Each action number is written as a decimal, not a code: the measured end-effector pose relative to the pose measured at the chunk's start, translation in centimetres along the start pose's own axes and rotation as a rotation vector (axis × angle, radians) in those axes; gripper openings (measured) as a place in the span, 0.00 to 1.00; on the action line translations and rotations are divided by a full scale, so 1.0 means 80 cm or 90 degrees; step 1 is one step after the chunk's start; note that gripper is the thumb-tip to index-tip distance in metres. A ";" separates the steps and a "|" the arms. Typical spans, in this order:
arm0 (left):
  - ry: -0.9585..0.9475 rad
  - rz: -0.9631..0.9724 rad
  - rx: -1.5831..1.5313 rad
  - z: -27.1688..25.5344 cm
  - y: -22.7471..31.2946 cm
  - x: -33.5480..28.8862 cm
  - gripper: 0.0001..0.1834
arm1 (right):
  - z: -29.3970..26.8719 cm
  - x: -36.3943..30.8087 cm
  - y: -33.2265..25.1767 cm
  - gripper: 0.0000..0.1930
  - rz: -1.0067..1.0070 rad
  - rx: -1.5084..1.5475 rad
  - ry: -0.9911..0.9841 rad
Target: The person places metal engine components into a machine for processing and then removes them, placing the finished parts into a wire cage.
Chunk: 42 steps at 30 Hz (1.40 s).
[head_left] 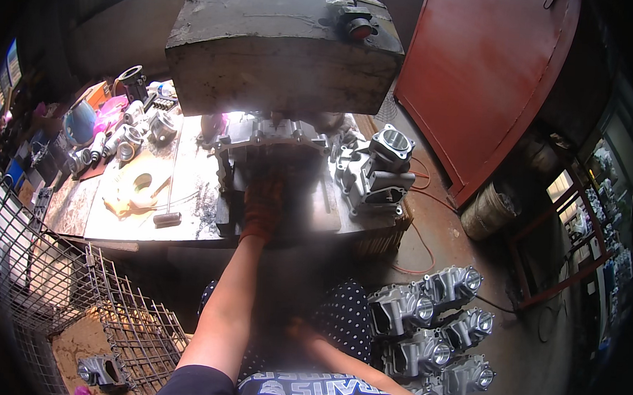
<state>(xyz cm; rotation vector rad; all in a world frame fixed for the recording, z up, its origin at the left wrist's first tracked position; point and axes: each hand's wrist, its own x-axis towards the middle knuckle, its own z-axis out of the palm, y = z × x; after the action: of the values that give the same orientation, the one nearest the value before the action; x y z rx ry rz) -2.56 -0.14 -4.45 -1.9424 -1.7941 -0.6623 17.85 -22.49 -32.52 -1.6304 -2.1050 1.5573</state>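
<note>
My left hand (262, 203) wears an orange-brown glove and reaches up to the dark fixture under a grey metal casting (277, 137), which sits beneath the big grey press head (281, 52). The fingers are lost in blur, so its grip is unclear. My right hand (296, 330) is low by my lap over dotted cloth, dim and blurred, with nothing visibly in it. A second casting (375, 173) with a round port stands on the press table to the right of my left hand.
Several more castings (431, 325) lie piled on the floor at the right. Left of me is a wire cage (76, 285) holding a casting (103, 371). A workbench (115, 215) carries several parts and tubs. A red door (494, 78) and a drum (491, 210) stand behind.
</note>
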 end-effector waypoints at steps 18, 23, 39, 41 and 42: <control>-0.021 -0.027 -0.021 0.000 0.007 -0.002 0.33 | 0.017 0.019 0.035 0.24 -0.056 0.037 -0.012; 0.007 -0.045 -0.056 -0.004 0.005 0.001 0.31 | 0.002 0.008 0.005 0.23 0.009 -0.001 0.015; -0.066 -0.061 -0.070 0.022 0.014 0.016 0.32 | -0.387 -0.224 -0.322 0.22 -0.494 0.385 -0.169; 0.000 -0.085 -0.093 0.038 0.000 0.008 0.32 | -0.486 -0.255 -0.400 0.22 -0.722 0.226 -0.013; 0.028 -0.102 -0.093 0.048 -0.014 -0.003 0.33 | -0.516 -0.254 -0.448 0.19 -0.793 0.169 0.084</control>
<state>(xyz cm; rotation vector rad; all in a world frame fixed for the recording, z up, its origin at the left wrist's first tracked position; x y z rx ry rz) -3.41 2.03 -7.71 -1.8719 -1.9362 -0.9064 25.63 -8.11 23.48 -0.1370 -1.9766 1.1017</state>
